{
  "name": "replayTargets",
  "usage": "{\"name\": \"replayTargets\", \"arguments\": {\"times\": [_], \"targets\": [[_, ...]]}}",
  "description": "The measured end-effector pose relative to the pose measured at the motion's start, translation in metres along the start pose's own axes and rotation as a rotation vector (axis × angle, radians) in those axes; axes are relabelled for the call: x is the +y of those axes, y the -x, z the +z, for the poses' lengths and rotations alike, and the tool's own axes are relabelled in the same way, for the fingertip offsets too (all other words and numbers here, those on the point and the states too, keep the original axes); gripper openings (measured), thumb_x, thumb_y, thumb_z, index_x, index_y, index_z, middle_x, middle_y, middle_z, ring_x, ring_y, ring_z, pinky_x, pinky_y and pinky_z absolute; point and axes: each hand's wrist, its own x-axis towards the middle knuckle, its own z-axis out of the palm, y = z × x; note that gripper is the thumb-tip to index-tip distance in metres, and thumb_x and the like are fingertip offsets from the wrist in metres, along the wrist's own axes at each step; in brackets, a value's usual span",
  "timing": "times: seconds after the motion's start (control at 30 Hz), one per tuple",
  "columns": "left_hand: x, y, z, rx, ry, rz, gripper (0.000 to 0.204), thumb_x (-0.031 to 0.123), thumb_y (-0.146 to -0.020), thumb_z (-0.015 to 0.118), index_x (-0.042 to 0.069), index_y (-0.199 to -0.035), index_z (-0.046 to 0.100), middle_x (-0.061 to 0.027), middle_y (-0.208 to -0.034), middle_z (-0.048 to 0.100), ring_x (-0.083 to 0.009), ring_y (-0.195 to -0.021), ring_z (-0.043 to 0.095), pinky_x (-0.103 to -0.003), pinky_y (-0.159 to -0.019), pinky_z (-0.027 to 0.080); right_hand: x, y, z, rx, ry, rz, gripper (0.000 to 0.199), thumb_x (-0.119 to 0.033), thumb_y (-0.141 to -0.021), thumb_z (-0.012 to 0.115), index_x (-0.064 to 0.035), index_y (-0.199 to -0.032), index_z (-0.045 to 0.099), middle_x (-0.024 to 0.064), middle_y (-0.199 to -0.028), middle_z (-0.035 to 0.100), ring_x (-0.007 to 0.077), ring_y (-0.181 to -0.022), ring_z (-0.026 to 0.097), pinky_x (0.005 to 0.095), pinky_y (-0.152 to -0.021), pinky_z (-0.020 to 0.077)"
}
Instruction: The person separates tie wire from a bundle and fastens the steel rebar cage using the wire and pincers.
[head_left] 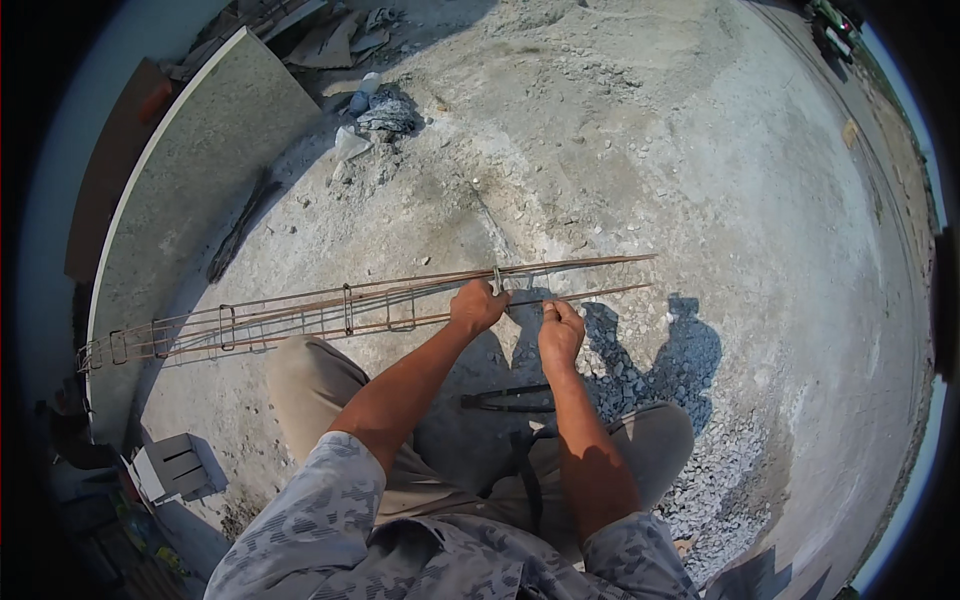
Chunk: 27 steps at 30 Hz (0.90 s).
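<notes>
I see the left hand (479,306) closed on a thin metal loop (497,274); beside it, the right hand (561,332) pinches a rusty rod (615,291), with rough gravel (712,472) to its right.

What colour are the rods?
The rods are rusty brown, best seen in the head view.

Bright hard sunlight from the left, dark crisp-edged shadows (697,345) across pale ground (640,200), fisheye-curved edges, black corners
</notes>
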Motion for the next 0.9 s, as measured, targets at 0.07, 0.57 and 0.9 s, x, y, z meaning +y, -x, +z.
{"name": "replayTargets", "arguments": {"times": [0.07, 0.57, 0.9], "targets": [[-0.010, -0.004, 0.009, -0.101, -0.363, -0.056, 0.052, 0.046, -0.086, 0.067, -0.005, -0.092, 0.072, -0.0231, -0.094, 0.072, -0.0359, -0.096, 0.070, -0.043, -0.087, 0.053, -0.006, 0.005, -0.002, -0.068, 0.118, 0.081, 0.019, -0.018, -0.097, 0.062, -0.0024, -0.103, 0.072, 0.0123, -0.089, 0.071, 0.0253, -0.078, 0.066, 0.0389, -0.071, 0.0504], [-0.021, -0.019, 0.023, -0.095, 0.032, -0.012, 0.038, 0.030, -0.086, 0.070, -0.001, -0.107, 0.072, -0.0142, -0.070, 0.071, -0.0214, -0.054, 0.069, -0.035, -0.056, 0.056, 0.042, -0.008, 0.041, -0.140, -0.051, -0.034, 0.031, -0.004, -0.084, 0.072, 0.0014, -0.115, 0.069, 0.0144, -0.104, 0.073, 0.0184, -0.085, 0.067, 0.0326, -0.074, 0.0520], [0.003, 0.001, 0.005, -0.146, 0.174, 0.038, 0.028, 0.022, -0.085, 0.072, -0.005, -0.091, 0.072, -0.0132, -0.069, 0.070, -0.0205, -0.050, 0.067, -0.033, -0.048, 0.054, -0.009, 0.005, 0.026, -0.237, -0.092, -0.021, 0.022, -0.003, -0.082, 0.069, 0.0046, -0.102, 0.070, 0.0113, -0.089, 0.073, 0.0157, -0.078, 0.066, 0.0305, -0.069, 0.0509]]}}
